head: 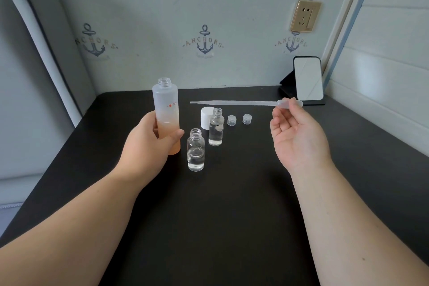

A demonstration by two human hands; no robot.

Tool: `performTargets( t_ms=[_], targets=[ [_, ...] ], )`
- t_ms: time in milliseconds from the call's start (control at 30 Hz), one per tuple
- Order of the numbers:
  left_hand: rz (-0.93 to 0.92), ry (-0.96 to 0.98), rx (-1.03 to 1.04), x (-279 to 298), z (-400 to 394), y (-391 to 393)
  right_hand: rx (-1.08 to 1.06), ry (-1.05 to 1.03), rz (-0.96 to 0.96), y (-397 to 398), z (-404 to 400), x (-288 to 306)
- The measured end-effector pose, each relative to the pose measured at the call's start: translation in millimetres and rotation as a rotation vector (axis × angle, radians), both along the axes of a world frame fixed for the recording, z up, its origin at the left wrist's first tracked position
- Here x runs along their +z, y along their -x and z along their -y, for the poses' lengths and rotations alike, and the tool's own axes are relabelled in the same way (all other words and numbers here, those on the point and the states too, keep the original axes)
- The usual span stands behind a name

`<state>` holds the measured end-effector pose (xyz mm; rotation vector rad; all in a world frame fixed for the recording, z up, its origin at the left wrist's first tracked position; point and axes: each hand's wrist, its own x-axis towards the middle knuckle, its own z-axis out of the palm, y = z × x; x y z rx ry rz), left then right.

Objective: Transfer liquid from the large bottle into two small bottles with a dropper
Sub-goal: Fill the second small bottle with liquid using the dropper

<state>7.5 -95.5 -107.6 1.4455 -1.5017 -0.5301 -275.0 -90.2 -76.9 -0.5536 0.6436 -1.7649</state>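
Dark counter bearing the apparatus. The left hand wraps the lower body of the uncapped large bottle, fingers clamped round it, holding it upright at the counter's left-centre; its liquid fills roughly the lower half. The right hand pinches the bulb of the dropper between thumb and fingertips, the remaining fingers loosely curled. The dropper's long axis lies almost horizontal, tip pointing left towards the large bottle, level with the bottle's shoulder and below its mouth; tip and bottle are apart. Entering the mouth would likely require raising the tip and swinging it downward. Two small bottles, near and far, stand open just right of the large bottle, each holding some clear liquid. A white cap stands behind them; two small caps lie to its right.
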Motion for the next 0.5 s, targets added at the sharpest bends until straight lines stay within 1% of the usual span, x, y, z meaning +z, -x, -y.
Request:
performTargets(
  t_ms=[267,500],
  targets=[
    [0.038,0.035,-0.026,1.7,-5.8,-0.2,-0.024,0.044,0.043,-1.6,-3.1,3.9],
    [0.076,0.060,-0.035,4.2,-7.5,-0.3,-0.049,0.038,-0.030,-0.8,-3.4,4.3]
  ],
)
